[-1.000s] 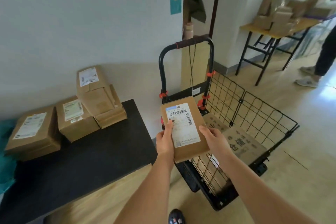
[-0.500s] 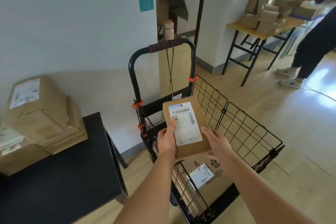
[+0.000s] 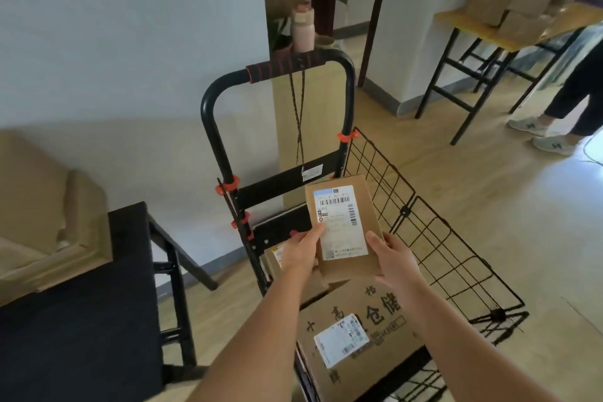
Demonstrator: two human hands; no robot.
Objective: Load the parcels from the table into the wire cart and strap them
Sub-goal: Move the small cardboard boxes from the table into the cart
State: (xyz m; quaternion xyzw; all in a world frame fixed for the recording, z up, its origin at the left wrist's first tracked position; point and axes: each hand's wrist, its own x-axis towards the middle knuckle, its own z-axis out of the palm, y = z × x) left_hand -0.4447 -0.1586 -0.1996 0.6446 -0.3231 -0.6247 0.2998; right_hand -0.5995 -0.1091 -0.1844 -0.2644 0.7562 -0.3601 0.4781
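Observation:
I hold a small brown parcel (image 3: 346, 225) with a white barcode label between both hands, over the inside of the black wire cart (image 3: 424, 232). My left hand (image 3: 301, 250) grips its left edge, thumb on the label. My right hand (image 3: 390, 259) grips its right lower edge. Below it in the cart lies a large cardboard box (image 3: 362, 326) with printed characters and a label, and a smaller labelled parcel (image 3: 272, 259) sits beside my left hand. A dark cord (image 3: 298, 121) hangs from the cart's handle (image 3: 287, 67).
The black table (image 3: 81, 320) is at the left with brown parcels (image 3: 42, 206) stacked on it. At the far right stands a wooden table (image 3: 499, 33) piled with boxes, and a person (image 3: 574, 98) stands next to it. A pink bottle (image 3: 302, 28) sits behind the cart handle.
The view has swung right and closer to the cart. The parcel in both hands has moved from beside the table to over the cart's basket and lower toward the boxes.

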